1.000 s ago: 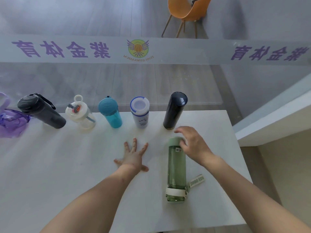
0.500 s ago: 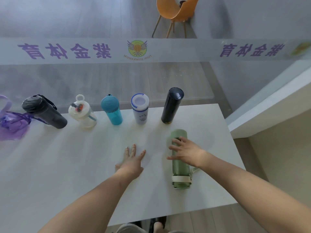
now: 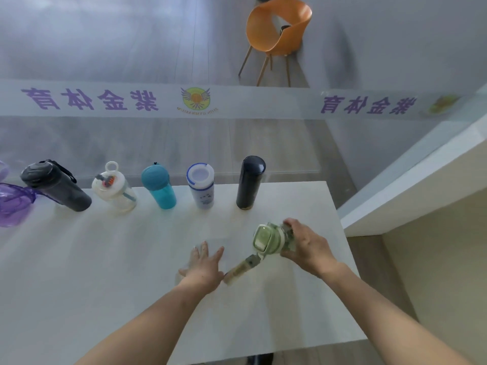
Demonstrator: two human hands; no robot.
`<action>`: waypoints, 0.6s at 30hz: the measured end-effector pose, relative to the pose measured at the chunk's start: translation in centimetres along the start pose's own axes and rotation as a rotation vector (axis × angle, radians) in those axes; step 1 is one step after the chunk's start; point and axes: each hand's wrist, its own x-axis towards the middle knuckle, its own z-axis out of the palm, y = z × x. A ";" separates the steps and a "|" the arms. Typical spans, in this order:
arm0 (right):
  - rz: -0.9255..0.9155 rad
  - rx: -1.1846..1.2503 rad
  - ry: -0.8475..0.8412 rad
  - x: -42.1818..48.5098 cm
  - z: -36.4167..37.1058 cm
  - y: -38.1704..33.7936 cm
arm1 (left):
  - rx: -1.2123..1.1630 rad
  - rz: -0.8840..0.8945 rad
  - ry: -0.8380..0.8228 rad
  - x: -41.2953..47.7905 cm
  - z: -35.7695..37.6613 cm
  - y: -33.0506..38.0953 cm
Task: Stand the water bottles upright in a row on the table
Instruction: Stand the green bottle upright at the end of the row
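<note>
I see the right hand (image 3: 309,247) wrapped around the green bottle (image 3: 271,238), fingers closed on its body, bottle lifted off the table (image 3: 105,272) with its lid end facing the camera; strap (image 3: 241,268) dangles down-left toward the left hand (image 3: 204,268). Left hand lies flat on the table, fingers spread, holding nothing, just beside the strap end. Far edge row, left to right: dark grey bottle (image 3: 56,187), clear bottle (image 3: 114,189), teal bottle (image 3: 159,187), white bottle (image 3: 201,185), black flask (image 3: 249,181), all upright. Purple item (image 3: 13,201) at far left, partly cut off. Green bottle sits near of the black flask, right side. Orange chair (image 3: 276,30) far back.
</note>
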 end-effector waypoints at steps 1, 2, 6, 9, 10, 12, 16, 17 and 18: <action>0.045 0.066 0.033 0.4 -0.3 0.6 | -0.010 0.002 0.011 0.2 0.1 1.0; 0.088 0.141 0.070 0.9 -0.6 1.3 | -0.018 0.005 0.028 0.5 0.2 2.0; 0.230 0.404 0.195 3.4 -1.9 3.5 | -0.068 0.011 0.100 2.2 0.1 5.2; 0.332 0.498 0.255 5.0 -1.8 4.5 | -0.077 -0.018 0.081 3.5 0.2 6.6; 0.369 0.524 0.281 5.4 -1.7 4.5 | -0.071 -0.022 0.060 3.9 0.3 6.8; 0.424 0.592 0.331 6.0 -1.4 4.4 | -0.037 -0.013 0.001 4.4 0.4 6.9; 0.422 0.679 0.361 6.1 -0.4 4.3 | 0.009 -0.009 -0.039 4.7 0.7 6.7; 0.406 0.699 0.351 5.8 0.0 4.4 | 0.009 -0.007 -0.035 4.7 0.8 6.7; 0.385 0.727 0.338 5.4 0.4 4.5 | 0.012 -0.002 -0.027 4.7 0.9 6.6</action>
